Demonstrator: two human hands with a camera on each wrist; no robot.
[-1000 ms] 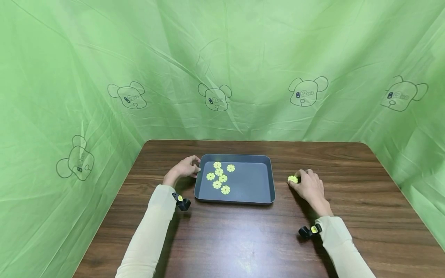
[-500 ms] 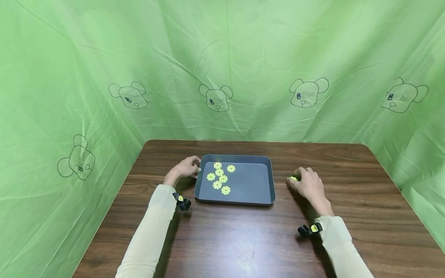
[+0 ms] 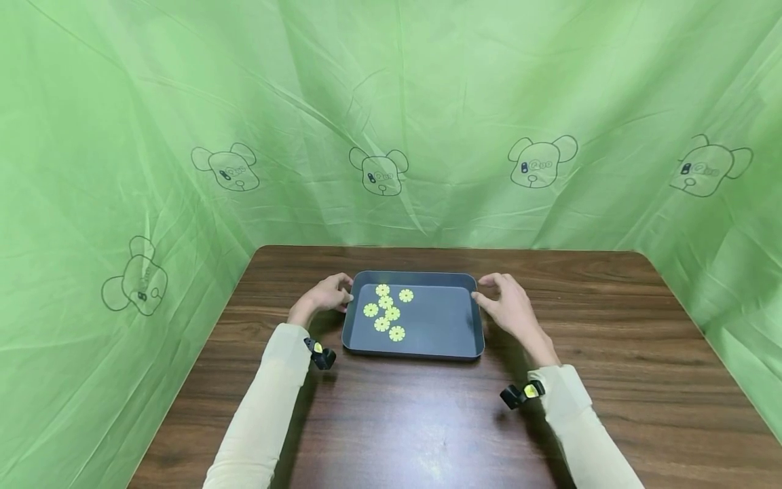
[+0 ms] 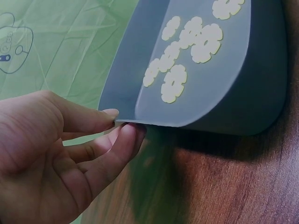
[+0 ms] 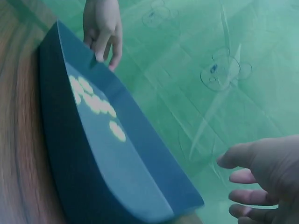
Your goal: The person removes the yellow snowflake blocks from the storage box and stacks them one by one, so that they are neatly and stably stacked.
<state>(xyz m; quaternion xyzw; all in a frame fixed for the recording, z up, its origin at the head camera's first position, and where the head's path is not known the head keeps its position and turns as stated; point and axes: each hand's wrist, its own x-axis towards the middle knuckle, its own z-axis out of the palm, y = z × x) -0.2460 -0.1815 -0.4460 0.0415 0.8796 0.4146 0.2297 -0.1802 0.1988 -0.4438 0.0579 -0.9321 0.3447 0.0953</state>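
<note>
A dark grey rectangular tray (image 3: 440,319) lies on the table. Several yellow flower-shaped notched discs (image 3: 392,314) lie in its left half, some overlapping. My left hand (image 3: 326,295) pinches the tray's left rim, thumb on the inside and fingers outside, as the left wrist view (image 4: 60,154) shows close up. At the tray's right side is my right hand (image 3: 513,305), its thumb over the rim in the head view. In the right wrist view, the right hand (image 5: 266,175) has loosely bent, spread fingers with a gap to the tray, and no disc shows in them.
The brown wood-grain table (image 3: 611,326) extends on both sides of the tray. Green sheeting (image 3: 452,102) with printed bear heads hangs behind and at the sides. Each wrist wears a black camera (image 3: 324,358) on a strap.
My right hand has moved left from a spot on the table to the tray's right rim. The yellow disc at its fingertips is out of sight. The left hand stays put.
</note>
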